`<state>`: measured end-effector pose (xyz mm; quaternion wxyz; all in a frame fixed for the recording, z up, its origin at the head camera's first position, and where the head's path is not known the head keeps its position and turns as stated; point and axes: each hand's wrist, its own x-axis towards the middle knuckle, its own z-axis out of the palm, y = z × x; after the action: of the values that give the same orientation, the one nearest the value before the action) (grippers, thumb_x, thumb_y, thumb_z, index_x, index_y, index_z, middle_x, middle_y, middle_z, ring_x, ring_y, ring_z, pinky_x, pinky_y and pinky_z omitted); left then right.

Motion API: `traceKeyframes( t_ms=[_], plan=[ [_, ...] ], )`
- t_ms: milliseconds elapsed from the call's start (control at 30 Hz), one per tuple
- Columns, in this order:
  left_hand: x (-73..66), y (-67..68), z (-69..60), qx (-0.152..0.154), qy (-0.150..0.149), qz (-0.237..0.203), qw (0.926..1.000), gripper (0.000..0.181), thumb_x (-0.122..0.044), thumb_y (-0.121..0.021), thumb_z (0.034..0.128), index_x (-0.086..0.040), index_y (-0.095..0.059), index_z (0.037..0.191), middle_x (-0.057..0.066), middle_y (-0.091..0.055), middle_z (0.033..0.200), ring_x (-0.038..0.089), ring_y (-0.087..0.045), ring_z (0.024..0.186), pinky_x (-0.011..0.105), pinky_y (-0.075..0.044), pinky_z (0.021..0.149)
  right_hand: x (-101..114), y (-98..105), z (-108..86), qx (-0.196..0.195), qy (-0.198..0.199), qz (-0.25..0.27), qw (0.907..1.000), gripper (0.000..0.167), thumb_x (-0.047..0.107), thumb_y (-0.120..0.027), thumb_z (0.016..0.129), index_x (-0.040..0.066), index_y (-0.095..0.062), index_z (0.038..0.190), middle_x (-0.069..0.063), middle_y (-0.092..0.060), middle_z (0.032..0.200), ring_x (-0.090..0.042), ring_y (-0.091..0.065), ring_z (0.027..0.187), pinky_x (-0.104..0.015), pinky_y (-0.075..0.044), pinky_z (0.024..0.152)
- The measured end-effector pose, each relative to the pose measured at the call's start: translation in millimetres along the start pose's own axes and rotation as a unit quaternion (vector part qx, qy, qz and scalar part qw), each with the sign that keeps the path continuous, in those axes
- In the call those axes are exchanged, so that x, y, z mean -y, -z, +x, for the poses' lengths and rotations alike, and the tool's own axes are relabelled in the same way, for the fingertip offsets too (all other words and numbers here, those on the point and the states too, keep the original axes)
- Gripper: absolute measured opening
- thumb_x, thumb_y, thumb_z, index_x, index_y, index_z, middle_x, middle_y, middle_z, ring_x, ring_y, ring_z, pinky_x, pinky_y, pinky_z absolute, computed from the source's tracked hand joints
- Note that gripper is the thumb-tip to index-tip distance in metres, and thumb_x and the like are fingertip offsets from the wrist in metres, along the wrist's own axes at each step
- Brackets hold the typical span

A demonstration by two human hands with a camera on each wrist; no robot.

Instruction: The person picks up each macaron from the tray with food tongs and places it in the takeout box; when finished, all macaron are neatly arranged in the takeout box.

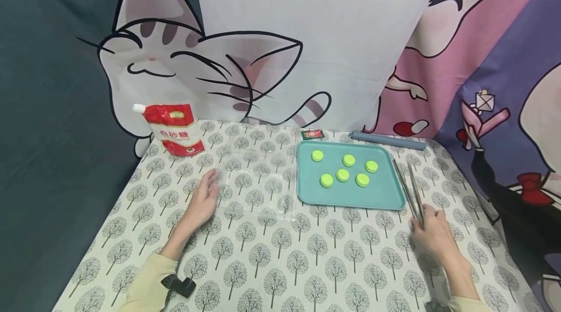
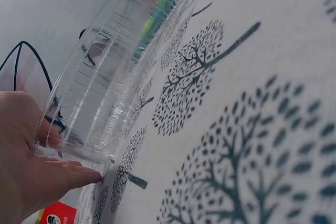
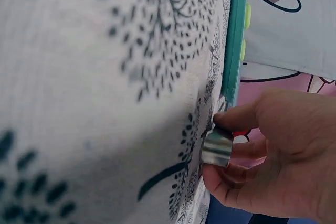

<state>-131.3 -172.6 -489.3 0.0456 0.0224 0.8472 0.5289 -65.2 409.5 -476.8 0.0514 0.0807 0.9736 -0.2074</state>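
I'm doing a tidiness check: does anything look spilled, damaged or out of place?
Nothing stands out. The six green cookies sit on the tray, the sugar bag is capped, and no spill shows. The clear box and tongs look undamaged where visible.

A staged tabletop set; cartoon curtains [image 1: 342, 25] hang behind and beside a tree-print cloth [image 1: 302, 248]. The wider room cannot be told.

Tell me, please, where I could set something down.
Bare tablecloth lies between the forearms, before the clear plastic container and teal tray, and between sugar pouch and left forearm. It is crowded behind the tray, by red-green packet and grey-blue rod, and right of it, by metal tongs.
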Motion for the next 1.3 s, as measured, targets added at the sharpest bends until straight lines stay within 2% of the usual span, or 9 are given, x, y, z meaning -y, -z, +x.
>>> traceKeyframes(
  t_ms=[200, 467, 633, 700, 900, 967, 1100, 1200, 1300],
  plan=[
    [-0.1, -1.2, -0.2, 0.002, 0.002, -0.01, 0.9999, 0.056, -0.011, -0.032, 0.109, 0.003, -0.012, 0.16, 0.025, -0.025, 0.165, 0.042, -0.031, 0.15, 0.055, -0.021, 0.127, -1.9, 1.1, -1.1, -0.023, 0.001, 0.017, 0.9996, 0.059, 0.012, -0.047, 0.102, -0.026, -0.026, 0.142, -0.04, -0.043, 0.103, -0.041, -0.049, 0.082, -0.046, -0.049, 0.061],
    [1.8, -2.4, 0.9, 0.006, 0.006, -0.017, 0.9998, 0.056, -0.012, -0.031, 0.1094, 0.001, -0.01, 0.16, 0.024, -0.026, 0.165, 0.041, -0.031, 0.151, 0.054, -0.02, 0.128, -1.4, 1.2, -1.3, -0.075, -0.016, 0.027, 0.9967, 0.059, 0.017, -0.037, 0.104, -0.025, -0.024, 0.143, -0.047, -0.044, 0.116, -0.048, -0.053, 0.087, -0.058, -0.05, 0.069],
    [1.3, -3.9, 2.4, 0.013, 0.011, -0.014, 0.9998, 0.056, -0.015, -0.031, 0.11, -0.001, -0.011, 0.161, 0.023, -0.028, 0.165, 0.041, -0.031, 0.151, 0.055, -0.02, 0.127, -4.0, 1.0, -4.5, -0.093, -0.032, 0.027, 0.9947, 0.059, 0.022, -0.036, 0.106, -0.023, -0.025, 0.143, -0.039, -0.059, 0.095, -0.036, -0.058, 0.068, -0.041, -0.047, 0.049],
    [1.9, -3.9, 2.3, 0.013, 0.012, -0.012, 0.9998, 0.056, -0.015, -0.031, 0.11, -0.002, -0.011, 0.161, 0.023, -0.028, 0.164, 0.041, -0.031, 0.15, 0.055, -0.02, 0.128, -4.3, 1.0, -4.2, -0.106, -0.028, 0.024, 0.9937, 0.06, 0.027, -0.035, 0.108, -0.022, -0.028, 0.142, -0.035, -0.062, 0.083, -0.034, -0.058, 0.062, -0.042, -0.046, 0.046],
    [2.7, -2.9, 1.1, 0.011, 0.012, -0.013, 0.9998, 0.057, -0.014, -0.031, 0.1095, -0.001, -0.011, 0.161, 0.023, -0.028, 0.164, 0.041, -0.031, 0.151, 0.054, -0.019, 0.128, -4.3, 1.2, -6.1, -0.135, 0.001, 0.007, 0.9908, 0.06, 0.03, -0.038, 0.109, -0.024, -0.037, 0.136, -0.046, -0.062, 0.092, -0.061, -0.061, 0.081, -0.065, -0.052, 0.067],
    [2.1, -2.9, 0.7, 0.013, 0.012, -0.011, 0.9998, 0.057, -0.014, -0.031, 0.1096, -0.002, -0.011, 0.161, 0.023, -0.027, 0.165, 0.04, -0.03, 0.151, 0.054, -0.019, 0.128, -4.6, 1.6, -9.0, -0.142, 0.015, 0.008, 0.9898, 0.058, 0.029, -0.04, 0.109, -0.023, -0.04, 0.135, -0.042, -0.062, 0.085, -0.058, -0.06, 0.076, -0.062, -0.053, 0.064],
    [0.1, -2.1, 0.3, 0.015, 0.011, -0.01, 0.9998, 0.057, -0.015, -0.031, 0.1097, -0.001, -0.01, 0.161, 0.024, -0.027, 0.164, 0.04, -0.03, 0.151, 0.054, -0.019, 0.128, -3.5, 2.7, -14.4, -0.155, 0.052, 0.011, 0.9865, 0.052, 0.026, -0.046, 0.107, -0.019, -0.045, 0.133, -0.018, -0.056, 0.064, -0.031, -0.053, 0.055, -0.04, -0.045, 0.047],
    [-1.1, -1.3, 0.0, 0.015, 0.009, -0.01, 0.9998, 0.057, -0.014, -0.03, 0.1097, -0.001, -0.01, 0.161, 0.024, -0.028, 0.164, 0.04, -0.03, 0.151, 0.054, -0.019, 0.128, -1.3, 3.2, -17.6, -0.168, 0.089, 0.016, 0.9816, 0.045, 0.021, -0.052, 0.105, -0.016, -0.049, 0.13, -0.019, -0.059, 0.066, -0.03, -0.054, 0.055, -0.04, -0.045, 0.046],
    [-1.2, -0.8, -0.8, 0.015, 0.008, -0.01, 0.9998, 0.057, -0.014, -0.03, 0.1096, -0.001, -0.01, 0.161, 0.025, -0.029, 0.163, 0.041, -0.03, 0.151, 0.054, -0.018, 0.128, 2.1, 3.2, -19.2, -0.173, 0.128, 0.019, 0.9763, 0.04, 0.015, -0.055, 0.103, -0.015, -0.051, 0.128, -0.033, -0.065, 0.081, -0.045, -0.064, 0.066, -0.057, -0.054, 0.055]
  ],
)
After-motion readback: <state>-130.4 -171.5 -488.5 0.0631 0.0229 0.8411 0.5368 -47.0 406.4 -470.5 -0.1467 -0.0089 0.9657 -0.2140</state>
